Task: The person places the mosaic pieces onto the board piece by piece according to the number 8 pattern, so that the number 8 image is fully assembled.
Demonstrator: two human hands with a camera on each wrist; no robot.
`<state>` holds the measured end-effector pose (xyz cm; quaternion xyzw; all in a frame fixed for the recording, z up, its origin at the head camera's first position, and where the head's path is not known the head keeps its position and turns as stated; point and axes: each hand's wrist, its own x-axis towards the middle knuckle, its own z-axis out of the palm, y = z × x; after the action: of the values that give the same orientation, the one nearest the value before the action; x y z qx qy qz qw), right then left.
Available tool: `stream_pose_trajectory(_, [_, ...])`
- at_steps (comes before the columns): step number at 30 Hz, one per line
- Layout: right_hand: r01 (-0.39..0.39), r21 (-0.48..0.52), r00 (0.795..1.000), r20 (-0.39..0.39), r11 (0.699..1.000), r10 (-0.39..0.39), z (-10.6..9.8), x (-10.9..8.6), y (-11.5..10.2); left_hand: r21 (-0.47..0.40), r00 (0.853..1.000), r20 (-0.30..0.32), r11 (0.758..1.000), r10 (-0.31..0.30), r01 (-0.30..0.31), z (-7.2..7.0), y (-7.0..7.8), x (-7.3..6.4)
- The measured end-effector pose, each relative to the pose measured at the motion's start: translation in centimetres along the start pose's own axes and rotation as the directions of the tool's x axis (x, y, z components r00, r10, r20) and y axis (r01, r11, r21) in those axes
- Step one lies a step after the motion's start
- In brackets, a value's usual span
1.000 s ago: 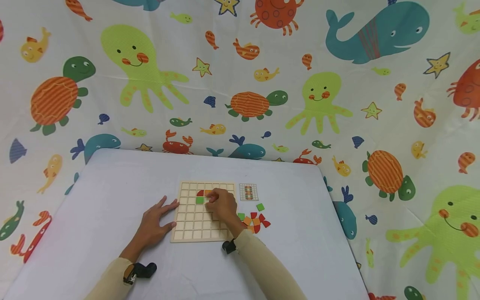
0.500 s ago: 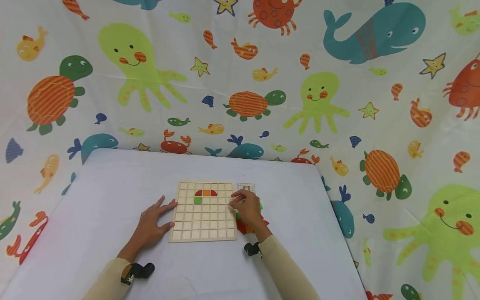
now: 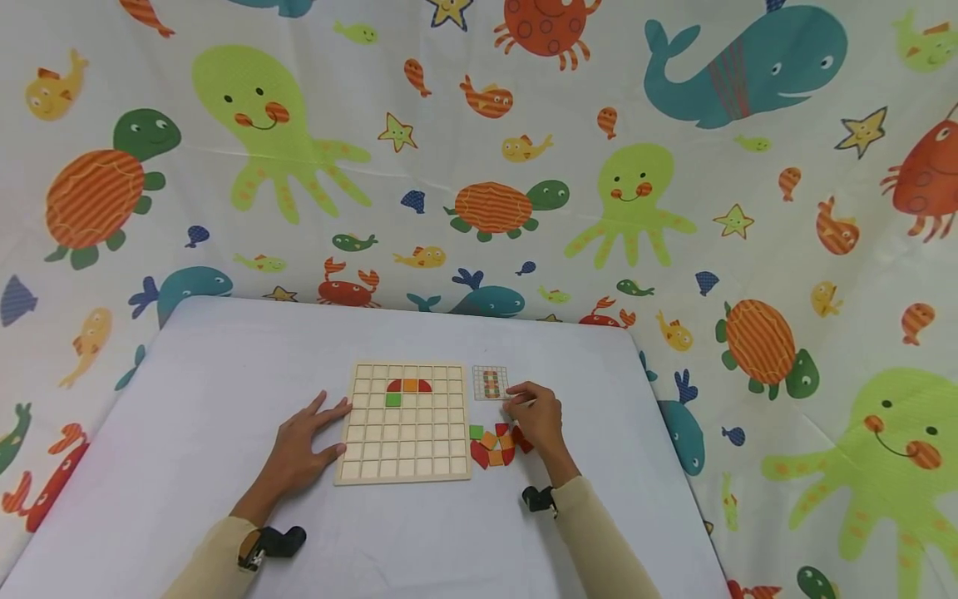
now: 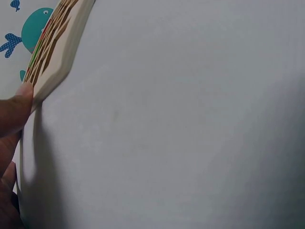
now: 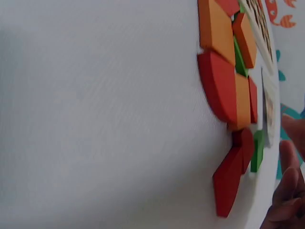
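Observation:
A wooden grid board [image 3: 400,449] lies on the table. In its upper rows sit an orange square [image 3: 410,386] between two red rounded pieces [image 3: 393,386], and a green square [image 3: 392,399] below the left red one. My left hand [image 3: 303,445] rests with fingers spread against the board's left edge; the left wrist view shows the thumb [image 4: 21,102] touching its rim. My right hand [image 3: 537,416] hovers near the pattern card's [image 3: 490,383] lower right corner, fingers bent and apart. Below those fingers, a green piece [image 5: 257,150] lies on the table in the right wrist view.
Loose red, orange and green pieces lie close together right of the board, among them an orange square [image 3: 489,440] and a green square [image 3: 476,432]. A white cloth covers the table [image 3: 359,541]. Behind stands a curtain [image 3: 449,274] printed with sea animals.
My right hand has left the board and moved right, past the card. A red rounded piece now shows right of the orange square. The left hand stays at the board's edge.

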<state>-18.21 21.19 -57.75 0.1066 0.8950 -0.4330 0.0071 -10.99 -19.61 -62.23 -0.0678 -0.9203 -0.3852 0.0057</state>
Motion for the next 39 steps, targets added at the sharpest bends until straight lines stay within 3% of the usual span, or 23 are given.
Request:
stream_pose_trajectory(10, [-0.103, -0.123, 0.995, -0.007, 0.987, 0.103, -0.6, 0.3, 1.1, -0.003, 1.0, -0.004, 1.0, 0.018, -0.018, 0.0, 0.3, 0.1])
stream_pose_trajectory(19, [-0.039, -0.175, 0.999, 0.011, 0.984, 0.042, -1.0, 0.1, 1.0, 0.003, 1.0, -0.011, 1.0, 0.016, -0.016, 0.0, 0.2, 0.1])
stream_pose_trajectory(28, [-0.06, -0.218, 0.998, -0.004, 0.974, 0.061, -1.1, -0.3, 1.0, -0.004, 1.0, -0.015, 1.0, 0.015, -0.015, 0.2, 0.3, 0.1])
stream_pose_trajectory(32, [-0.046, -0.212, 0.999, 0.006, 0.976, 0.049, -1.1, -0.4, 1.0, 0.0, 0.999, -0.03, 1.0, 0.025, -0.025, 0.2, 0.3, 0.0])
stream_pose_trajectory(39, [-0.054, -0.164, 0.998, 0.009, 0.985, 0.056, -1.1, -0.5, 1.2, 0.006, 1.0, -0.003, 1.0, 0.002, -0.002, 0.0, 0.2, 0.0])
